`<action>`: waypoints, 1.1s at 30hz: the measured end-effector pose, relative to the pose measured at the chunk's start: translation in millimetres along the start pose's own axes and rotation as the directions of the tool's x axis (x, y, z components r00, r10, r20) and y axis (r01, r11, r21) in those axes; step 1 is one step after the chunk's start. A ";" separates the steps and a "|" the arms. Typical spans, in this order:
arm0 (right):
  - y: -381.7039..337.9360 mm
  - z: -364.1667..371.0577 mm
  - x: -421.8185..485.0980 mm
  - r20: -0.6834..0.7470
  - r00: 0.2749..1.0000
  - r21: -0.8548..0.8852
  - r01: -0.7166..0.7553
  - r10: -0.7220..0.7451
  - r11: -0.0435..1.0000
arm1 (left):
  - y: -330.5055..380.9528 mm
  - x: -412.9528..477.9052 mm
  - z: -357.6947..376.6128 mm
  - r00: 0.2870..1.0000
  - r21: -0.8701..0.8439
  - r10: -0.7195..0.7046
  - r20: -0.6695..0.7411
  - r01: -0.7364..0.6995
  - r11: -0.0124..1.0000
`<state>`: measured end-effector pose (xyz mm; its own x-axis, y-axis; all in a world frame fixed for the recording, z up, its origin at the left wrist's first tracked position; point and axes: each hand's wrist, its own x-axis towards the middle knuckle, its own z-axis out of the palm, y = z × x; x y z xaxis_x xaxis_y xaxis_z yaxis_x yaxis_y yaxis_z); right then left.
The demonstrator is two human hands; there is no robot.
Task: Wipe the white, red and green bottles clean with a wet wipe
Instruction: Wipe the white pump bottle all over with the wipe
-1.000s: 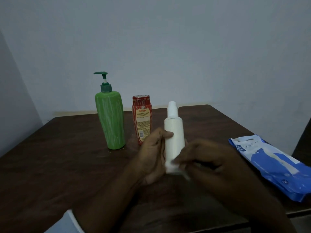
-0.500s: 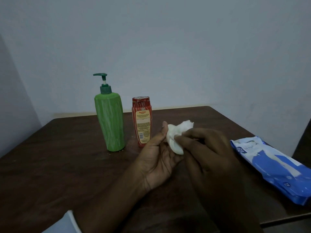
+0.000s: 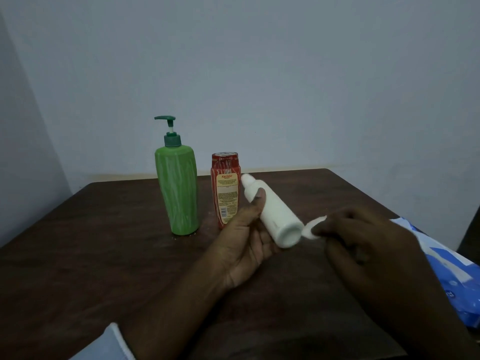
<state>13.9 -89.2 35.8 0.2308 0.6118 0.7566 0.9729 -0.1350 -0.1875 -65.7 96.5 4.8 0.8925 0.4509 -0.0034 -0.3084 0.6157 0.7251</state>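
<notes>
The left hand (image 3: 249, 245) holds the white bottle (image 3: 275, 214), the right hand (image 3: 363, 237) pinches the wet wipe (image 3: 310, 227) at its bottom, and the red bottle (image 3: 226, 188) and green bottle (image 3: 178, 190) wait.

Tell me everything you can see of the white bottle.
The white bottle is a plain smooth cylinder, apparently plastic, with a narrower rounded cap and no visible label. It is tilted, cap toward the red bottle, recessed base toward the camera. The left hand grips it, thumb on its shoulder; the wet wipe, pinched by the right hand, touches its base edge.
</notes>
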 end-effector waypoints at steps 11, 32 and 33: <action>-0.7 -6.6 0.6 -0.119 0.993 0.063 0.033 -0.025 0.997 | -6.0 7.5 -18.2 0.990 0.471 0.139 -0.035 -0.106 0.875; 8.4 23.8 -0.2 0.036 0.998 0.167 0.053 -0.060 0.985 | -11.1 14.6 -39.6 0.882 0.907 0.472 0.003 -0.201 0.369; 9.3 24.5 0.1 0.040 0.997 0.171 0.064 -0.072 0.983 | -11.8 14.0 -39.0 0.891 0.909 0.454 0.006 -0.194 0.368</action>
<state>22.7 -71.3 18.8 0.1595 0.6508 0.7423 0.9693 0.0393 -0.2428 -62.4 120.7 -30.6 0.6571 0.6773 0.3308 0.0126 -0.4486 0.8936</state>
